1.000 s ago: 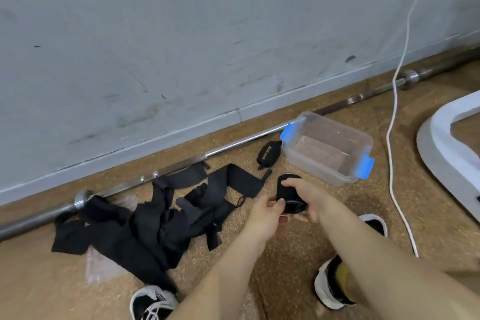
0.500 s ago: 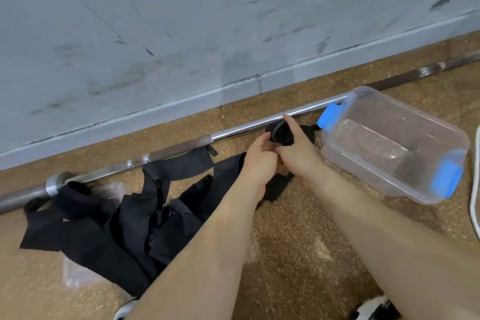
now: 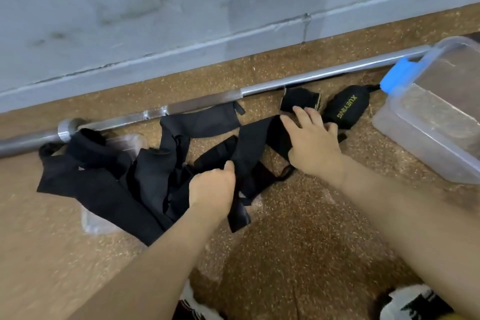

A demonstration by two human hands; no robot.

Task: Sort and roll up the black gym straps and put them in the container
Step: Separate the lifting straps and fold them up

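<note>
A tangled heap of black gym straps (image 3: 109, 179) lies on the cork floor below the barbell. My left hand (image 3: 211, 189) grips a strap in the middle of the heap, fingers curled round it. My right hand (image 3: 313, 141) rests with spread fingers on a flat strap (image 3: 255, 140). Just beyond its fingertips sits a rolled black strap (image 3: 300, 99), set down and apart from the hand. A black pouch with yellow lettering (image 3: 346, 106) lies beside the roll. The clear container with blue clips (image 3: 441, 109) stands at the right, holding no straps.
A steel barbell (image 3: 202, 102) runs along the foot of the grey wall (image 3: 181, 21). A clear plastic bag (image 3: 96, 223) lies under the strap heap. My two black-and-white shoes (image 3: 415, 304) show at the bottom edge.
The rolled strap that both hands held has been set down by the barbell. My left hand has moved into the heap and taken hold of a strap; my right hand now lies on another.
</note>
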